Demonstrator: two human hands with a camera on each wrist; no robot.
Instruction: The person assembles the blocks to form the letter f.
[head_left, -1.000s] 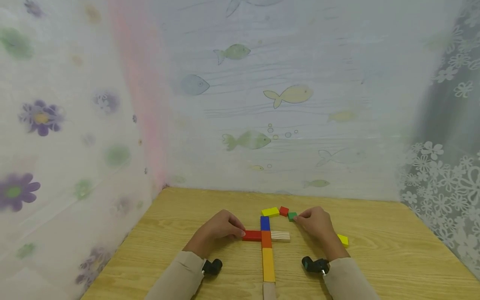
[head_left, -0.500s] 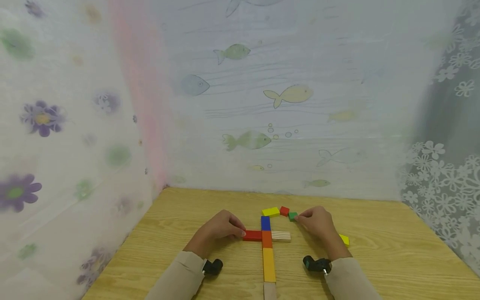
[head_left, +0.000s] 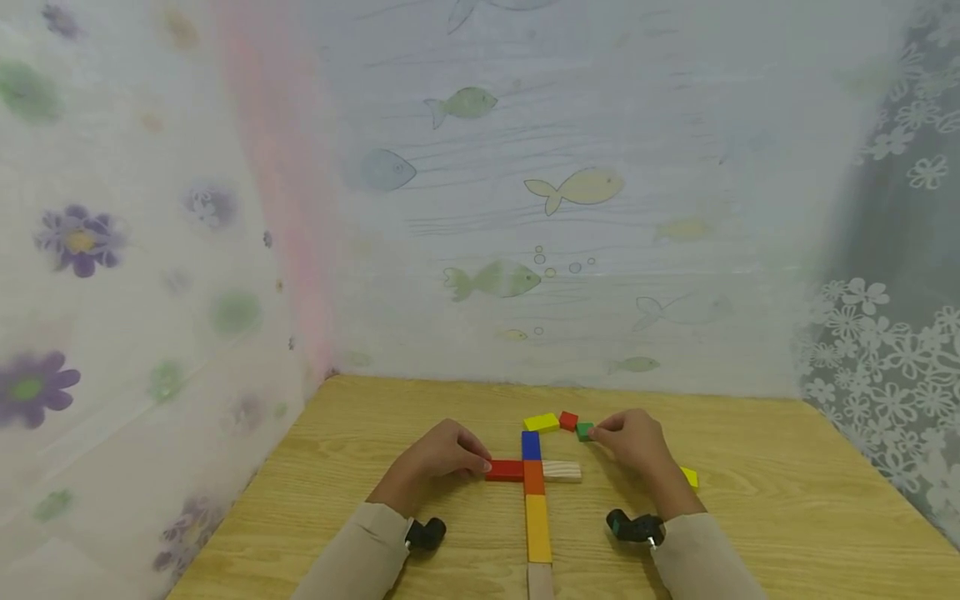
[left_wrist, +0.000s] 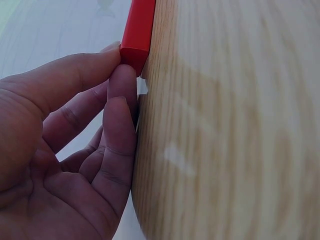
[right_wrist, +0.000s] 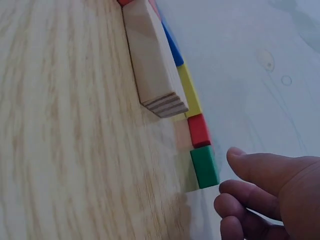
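Note:
My left hand [head_left: 438, 457] pinches the outer end of a red wooden block [head_left: 505, 471] with thumb and fingertips. In the left wrist view, that red block [left_wrist: 138, 30] meets the thumb and index fingertips at its end. On the right, my right hand [head_left: 636, 442] is beside a small green block [head_left: 585, 432]. The right wrist view shows the thumb and loosely bent fingers of this hand [right_wrist: 270, 195] apart, just off the end of the green block [right_wrist: 204, 167]. A small red block [head_left: 568, 421] and a yellow block [head_left: 541, 423] continue the line to the left.
An upright row of blue [head_left: 531, 445], orange [head_left: 533, 477], yellow-orange [head_left: 537, 528] and plain wood [head_left: 540, 581] blocks runs toward the person. A striped wood block [head_left: 562, 472] juts right from it. Another yellow block [head_left: 689, 477] lies behind the right wrist on the wooden table [head_left: 315, 483].

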